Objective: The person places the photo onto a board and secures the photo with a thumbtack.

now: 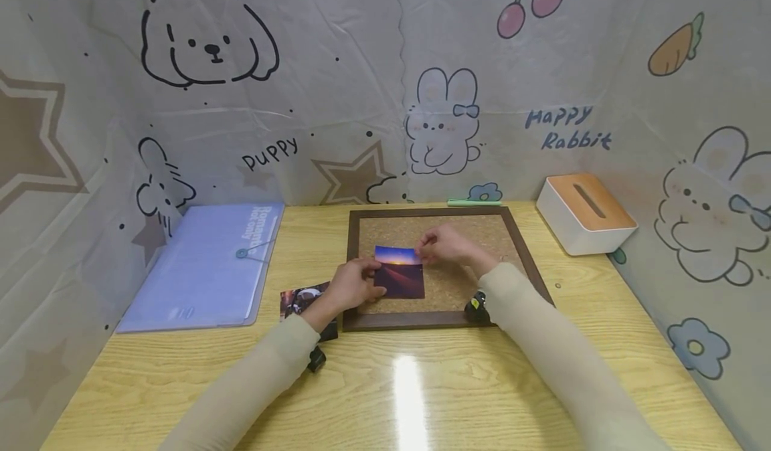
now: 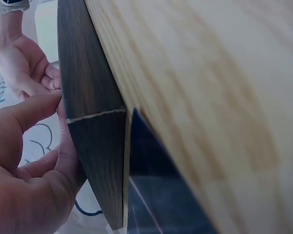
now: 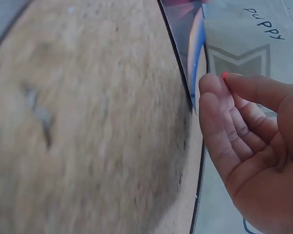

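My left hand [image 1: 351,284] holds a photo [image 1: 400,280] of a sunset over a purple field by its left edge, on the framed corkboard [image 1: 446,302]. In the left wrist view the board's dark frame [image 2: 95,78] partly covers that hand's fingertips. My right hand [image 1: 448,245] is at the photo's upper right corner. Between its thumb and forefinger it pinches a small red push pin [image 3: 224,75], of which only a bit of red shows. The right wrist view has the photo's edge [image 3: 195,53] beside these fingertips.
More photos [image 1: 292,300] lie left of the board, partly under my left forearm. A bluish document folder [image 1: 199,270] lies at the left. A white tissue box [image 1: 584,217] with a wooden lid stands at the back right. Behind the board is a green strip [image 1: 474,203].
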{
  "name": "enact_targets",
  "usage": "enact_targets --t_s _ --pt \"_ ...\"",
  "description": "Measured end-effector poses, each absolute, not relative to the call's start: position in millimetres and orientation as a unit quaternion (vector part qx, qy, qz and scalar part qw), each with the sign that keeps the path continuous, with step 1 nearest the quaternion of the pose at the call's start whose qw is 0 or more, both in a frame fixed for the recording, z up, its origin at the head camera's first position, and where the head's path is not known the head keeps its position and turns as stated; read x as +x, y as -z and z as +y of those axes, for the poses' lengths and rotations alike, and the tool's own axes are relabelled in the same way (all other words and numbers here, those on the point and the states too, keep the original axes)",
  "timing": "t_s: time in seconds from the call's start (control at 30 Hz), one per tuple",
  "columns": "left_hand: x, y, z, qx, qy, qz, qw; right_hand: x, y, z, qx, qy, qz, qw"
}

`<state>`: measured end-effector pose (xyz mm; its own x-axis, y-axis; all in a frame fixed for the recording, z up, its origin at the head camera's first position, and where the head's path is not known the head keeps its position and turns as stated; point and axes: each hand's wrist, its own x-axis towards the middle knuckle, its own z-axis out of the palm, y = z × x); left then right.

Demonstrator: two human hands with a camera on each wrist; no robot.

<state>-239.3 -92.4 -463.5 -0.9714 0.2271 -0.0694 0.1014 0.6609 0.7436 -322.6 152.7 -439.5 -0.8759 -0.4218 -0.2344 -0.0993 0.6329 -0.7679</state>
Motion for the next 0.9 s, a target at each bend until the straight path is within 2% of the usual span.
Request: enact_targets --t_s 0.2,0.9 --pt "-239.3 464.1 -91.6 0.094 -0.389 0.914 0.068 -330.3 446.3 141.0 -0.145 0.415 0.867 0.234" --pt "-240.3 465.0 -91.6 0.088 -0.384 0.916 0.073 -343.3 455.6 119.3 -0.146 0.345 0.897 0.236"
